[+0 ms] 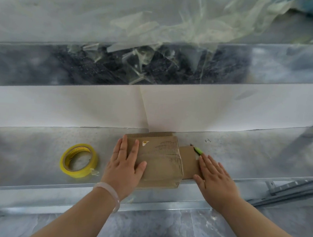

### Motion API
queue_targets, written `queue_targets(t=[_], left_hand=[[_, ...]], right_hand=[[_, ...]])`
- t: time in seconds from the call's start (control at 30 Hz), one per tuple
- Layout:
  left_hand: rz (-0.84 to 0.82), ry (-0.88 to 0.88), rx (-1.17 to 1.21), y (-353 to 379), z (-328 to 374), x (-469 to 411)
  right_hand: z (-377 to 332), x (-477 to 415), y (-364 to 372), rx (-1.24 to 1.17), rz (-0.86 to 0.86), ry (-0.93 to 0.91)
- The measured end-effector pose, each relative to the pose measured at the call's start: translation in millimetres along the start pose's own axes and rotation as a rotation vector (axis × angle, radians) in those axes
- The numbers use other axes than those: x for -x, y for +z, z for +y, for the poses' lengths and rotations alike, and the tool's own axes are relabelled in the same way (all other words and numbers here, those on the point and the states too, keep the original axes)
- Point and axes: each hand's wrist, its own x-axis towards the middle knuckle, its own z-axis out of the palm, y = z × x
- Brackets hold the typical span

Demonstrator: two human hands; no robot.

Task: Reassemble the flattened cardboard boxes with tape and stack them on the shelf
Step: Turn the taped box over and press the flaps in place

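Well left of the left hand (125, 165), a yellow tape roll (79, 160) lies on the metal shelf (29, 155). That hand's straight, released fingers (124, 144) press the flattened cardboard boxes (162, 161) (a small stack). The right hand (216, 178) rests flat and unclenched on a cardboard flap (188, 161), with a green-handled tool (198, 150) just beyond its fingertips (204, 157).

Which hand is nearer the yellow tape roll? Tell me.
Left. The left hand lies flat on the cardboard beside the tape roll; the right hand is across the cardboard.
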Motion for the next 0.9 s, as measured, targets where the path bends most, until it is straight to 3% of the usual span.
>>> queue_targets(t=[0.23, 0.37, 0.4, 0.53, 0.6, 0.73, 0.9], left_hand=[[0.033, -0.094, -0.082, -16.1, 10.3, 5.8], [-0.045, 0.015, -0.055, -36.8, 13.1, -15.2], [-0.082, 0.071, -0.038, -39.0, 15.7, -22.3], [-0.168, 0.153, -0.081, -37.7, 34.6, -36.2], [-0.121, 0.129, -0.068, -37.8, 38.2, -30.6], [0.080, 0.127, 0.125, -53.8, 36.6, 7.3], [0.411, 0.141, 0.352, -76.7, 36.6, 53.5]], right_hand=[[30.2, -19.3, -23.8, 0.025, -0.020, 0.180], [6.2, 2.0, -30.2, -0.315, 0.321, 0.095], [-7.8, 10.9, -30.3, -0.417, 0.328, 0.086], [-56.1, 32.1, -27.1, -0.696, -0.053, 0.107], [-62.6, 33.0, -25.2, -0.814, -0.011, 0.128], [-62.3, 48.1, -40.8, -0.796, 0.196, 0.099], [-73.4, 66.5, -80.3, -0.917, 0.497, -0.171]])
